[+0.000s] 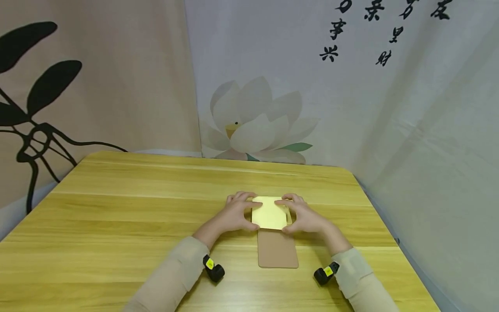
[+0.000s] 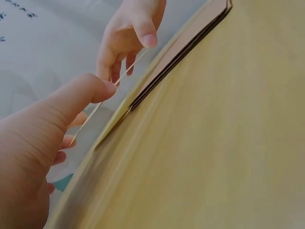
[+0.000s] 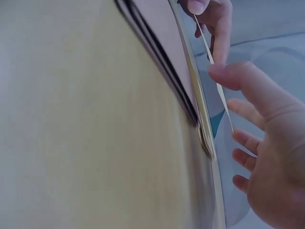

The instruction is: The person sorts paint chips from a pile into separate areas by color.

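Both hands hold a small pale yellow sheet of paper (image 1: 269, 212) by its sides, lifted above the table. My left hand (image 1: 236, 213) pinches its left edge between thumb and fingers, and my right hand (image 1: 306, 215) does the same at the right edge. Seen edge-on in the left wrist view, the sheet (image 2: 94, 113) is thin and slightly bent. Below it lies a flat brown cardboard-like piece (image 1: 277, 249) with rounded corners and dark layered edges. More yellow paper (image 1: 289, 216) shows beyond the brown piece, partly hidden by the held sheet.
The wood-grain table (image 1: 128, 225) stretches out on both sides of the hands. Behind its far edge hangs a pale curtain (image 1: 269, 52) with a printed lotus and dark characters. A black camera (image 1: 214, 271) is strapped at the left wrist, another camera (image 1: 325, 274) at the right.
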Tool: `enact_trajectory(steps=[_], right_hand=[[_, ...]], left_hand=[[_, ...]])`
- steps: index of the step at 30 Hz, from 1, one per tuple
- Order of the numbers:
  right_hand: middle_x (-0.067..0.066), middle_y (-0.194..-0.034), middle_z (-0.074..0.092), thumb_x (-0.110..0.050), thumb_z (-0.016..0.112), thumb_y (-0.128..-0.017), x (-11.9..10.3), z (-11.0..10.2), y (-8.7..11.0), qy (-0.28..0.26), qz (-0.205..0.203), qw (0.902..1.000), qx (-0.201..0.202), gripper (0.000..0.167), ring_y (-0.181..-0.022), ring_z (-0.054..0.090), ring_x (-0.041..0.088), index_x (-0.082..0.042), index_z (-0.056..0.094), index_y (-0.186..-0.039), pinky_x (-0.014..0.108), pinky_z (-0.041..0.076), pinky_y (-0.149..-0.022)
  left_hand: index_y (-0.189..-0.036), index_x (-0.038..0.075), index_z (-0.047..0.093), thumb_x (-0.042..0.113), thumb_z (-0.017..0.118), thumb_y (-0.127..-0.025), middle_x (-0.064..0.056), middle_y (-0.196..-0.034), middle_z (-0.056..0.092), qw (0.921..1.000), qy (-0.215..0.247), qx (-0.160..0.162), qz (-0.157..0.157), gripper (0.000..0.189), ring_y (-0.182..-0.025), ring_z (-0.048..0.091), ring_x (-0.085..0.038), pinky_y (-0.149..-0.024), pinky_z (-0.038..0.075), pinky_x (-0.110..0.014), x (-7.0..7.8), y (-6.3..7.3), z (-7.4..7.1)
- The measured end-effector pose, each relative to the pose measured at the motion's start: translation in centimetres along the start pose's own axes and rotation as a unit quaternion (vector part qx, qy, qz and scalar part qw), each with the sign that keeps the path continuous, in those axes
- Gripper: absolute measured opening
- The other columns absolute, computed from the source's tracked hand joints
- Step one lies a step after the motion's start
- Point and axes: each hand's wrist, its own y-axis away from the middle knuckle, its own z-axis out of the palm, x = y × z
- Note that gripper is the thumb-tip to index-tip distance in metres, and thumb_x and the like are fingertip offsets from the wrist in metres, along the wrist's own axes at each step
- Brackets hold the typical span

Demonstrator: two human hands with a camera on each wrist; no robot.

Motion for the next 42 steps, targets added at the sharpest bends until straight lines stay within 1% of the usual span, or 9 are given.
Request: enact_trajectory(steps=[7,14,20,24,29,38,42], right_hand=[[0.012,-0.149,0.025,-0.022,0.082,-0.073,1.3,-1.0,-0.3,-0.004,0.025,0.9995,-0.018,0.081,-0.135,0.018,0.034,-0.018,0.044,-0.144,0.06,0.026,-0.101],[0.015,-0.149,0.024,-0.025,0.081,-0.075,2.1,-1.7,-0.7,-0.005,0.014,0.9992,-0.036,0.08,-0.135,0.017,0.036,-0.014,0.044,-0.144,0.063,0.025,-0.101],[0.014,-0.149,0.024,-0.028,0.081,-0.077,2.2,-1.8,-0.7,-0.007,0.019,0.9987,-0.047,0.08,-0.135,0.016,0.037,-0.012,0.043,-0.145,0.063,0.024,-0.101],[0.015,-0.15,0.023,-0.028,0.08,-0.078,2.2,-1.8,-0.8,-0.002,0.024,0.9984,-0.051,0.079,-0.135,0.016,0.038,-0.012,0.042,-0.145,0.064,0.023,-0.101],[0.015,-0.152,0.022,-0.028,0.08,-0.078,2.5,-1.8,-0.9,0.004,0.033,0.9978,-0.057,0.079,-0.137,0.013,0.038,-0.013,0.042,-0.145,0.064,0.022,-0.102],[0.016,-0.153,0.02,-0.03,0.077,-0.081,2.6,-1.6,-0.9,0.001,0.025,0.9977,-0.063,0.076,-0.138,0.011,0.04,-0.01,0.041,-0.146,0.066,0.02,-0.101],[0.016,-0.154,0.018,-0.032,0.077,-0.081,2.7,-1.4,-0.9,-0.002,0.021,0.998,-0.06,0.078,-0.138,0.01,0.04,-0.01,0.04,-0.146,0.067,0.02,-0.101]], left_hand=[[-0.133,0.02,0.059,0.049,0.078,-0.073,-0.005,-0.147,0.037,0.9999,-0.007,-0.002,-0.009,0.07,-0.133,0.028,-0.025,-0.102,0.018,-0.053,-0.1,-1.5,0.9],[-0.133,0.019,0.06,0.048,0.077,-0.073,-0.005,-0.147,0.038,0.9998,-0.011,0.004,-0.015,0.069,-0.132,0.029,-0.025,-0.101,0.018,-0.053,-0.1,-2.2,1.4],[-0.132,0.018,0.06,0.049,0.078,-0.073,-0.006,-0.146,0.04,0.9998,-0.014,-0.001,-0.017,0.069,-0.13,0.03,-0.027,-0.101,0.019,-0.055,-0.1,-2.3,1.6],[-0.132,0.018,0.06,0.05,0.078,-0.073,-0.007,-0.145,0.04,0.9995,-0.026,-0.004,-0.018,0.069,-0.129,0.032,-0.027,-0.1,0.019,-0.054,0.0,-2.3,1.6],[-0.132,0.017,0.06,0.05,0.078,-0.073,-0.007,-0.146,0.04,0.9994,-0.029,-0.007,-0.019,0.069,-0.129,0.032,-0.028,-0.1,0.019,-0.054,0.1,-2.3,1.6],[-0.132,0.016,0.06,0.052,0.075,-0.076,-0.009,-0.147,0.038,0.9994,-0.024,-0.009,-0.022,0.067,-0.129,0.032,-0.029,-0.101,0.018,-0.054,0.1,-2.1,1.5],[-0.132,0.016,0.06,0.052,0.072,-0.079,-0.009,-0.149,0.036,0.9997,-0.01,-0.009,-0.023,0.065,-0.13,0.03,-0.03,-0.101,0.018,-0.055,0.0,-1.9,1.4]])
